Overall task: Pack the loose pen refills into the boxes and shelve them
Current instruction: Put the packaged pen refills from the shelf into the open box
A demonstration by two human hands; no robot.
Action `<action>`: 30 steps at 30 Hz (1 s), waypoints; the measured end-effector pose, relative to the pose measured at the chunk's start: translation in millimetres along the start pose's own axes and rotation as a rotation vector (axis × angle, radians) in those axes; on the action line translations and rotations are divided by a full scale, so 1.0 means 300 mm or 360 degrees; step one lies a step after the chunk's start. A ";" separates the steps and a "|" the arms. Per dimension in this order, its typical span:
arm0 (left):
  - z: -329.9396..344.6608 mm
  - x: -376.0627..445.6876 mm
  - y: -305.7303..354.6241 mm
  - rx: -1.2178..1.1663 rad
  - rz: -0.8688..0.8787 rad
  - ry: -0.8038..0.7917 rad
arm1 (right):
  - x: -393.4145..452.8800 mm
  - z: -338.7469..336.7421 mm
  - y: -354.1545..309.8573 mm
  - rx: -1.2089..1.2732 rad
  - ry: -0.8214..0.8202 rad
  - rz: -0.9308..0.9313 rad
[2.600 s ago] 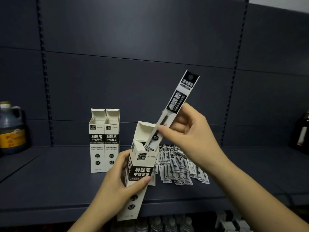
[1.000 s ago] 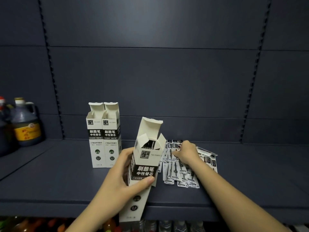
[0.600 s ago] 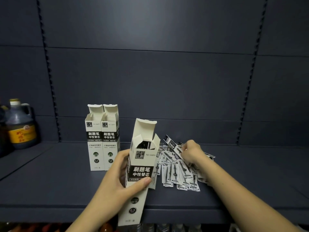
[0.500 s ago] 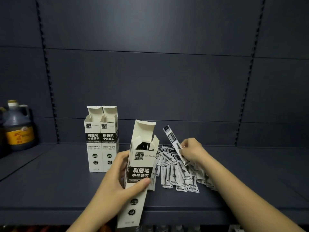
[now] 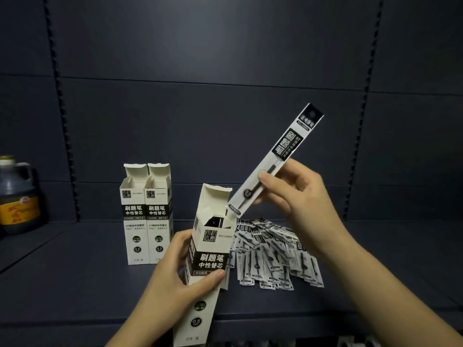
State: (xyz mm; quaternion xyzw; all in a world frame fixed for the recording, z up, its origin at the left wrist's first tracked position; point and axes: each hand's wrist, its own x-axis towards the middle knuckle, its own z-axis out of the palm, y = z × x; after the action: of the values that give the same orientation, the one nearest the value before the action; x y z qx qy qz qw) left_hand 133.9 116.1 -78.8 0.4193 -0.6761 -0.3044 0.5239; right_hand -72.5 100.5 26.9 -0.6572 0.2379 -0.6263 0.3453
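Hands work at a dark shelf, seen from above and behind. Lower centre of the frame, the left hand (image 5: 175,279) wraps round a tall white box (image 5: 208,259), thumb across its printed front and fingers behind, holding it tilted with its top flap open toward the right. Right of centre, the right hand (image 5: 298,194) pinches one packaged refill (image 5: 275,159) between thumb and fingertips near its lower third; the refill slants up to the upper right, and its bottom end sits just at the box mouth, beside the raised flap. To finish this step well, the judgement is to line the refill up with the box's long axis, keep the flap clear, and let it slide down alongside the dark packets already inside rather than forcing it. Behind the box, in the centre right, a loose pile of refills (image 5: 273,256) lies on the shelf (image 5: 75,271). Left of centre, two more open boxes (image 5: 146,214) stand upright, touching. A dark jug (image 5: 17,196) stands at the far left.
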 end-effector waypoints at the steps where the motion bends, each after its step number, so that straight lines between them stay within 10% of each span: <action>1: 0.000 0.000 -0.002 0.0002 0.0007 0.0001 | -0.003 0.014 -0.007 0.0008 -0.0007 -0.0039; 15: -0.005 0.003 -0.013 -0.0018 0.0067 -0.0026 | -0.025 0.065 0.035 -0.0983 -0.0414 0.0073; 30: -0.017 0.011 -0.014 -0.0006 0.0112 -0.0078 | -0.002 0.068 0.016 -0.0944 -0.0503 -0.0093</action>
State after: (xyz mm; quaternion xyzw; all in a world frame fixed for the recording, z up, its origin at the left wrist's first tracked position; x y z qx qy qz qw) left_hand 139.6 111.4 -79.5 0.3869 -0.7024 -0.2971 0.5183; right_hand -52.0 101.0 23.3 -0.8245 0.3342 -0.4299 0.1536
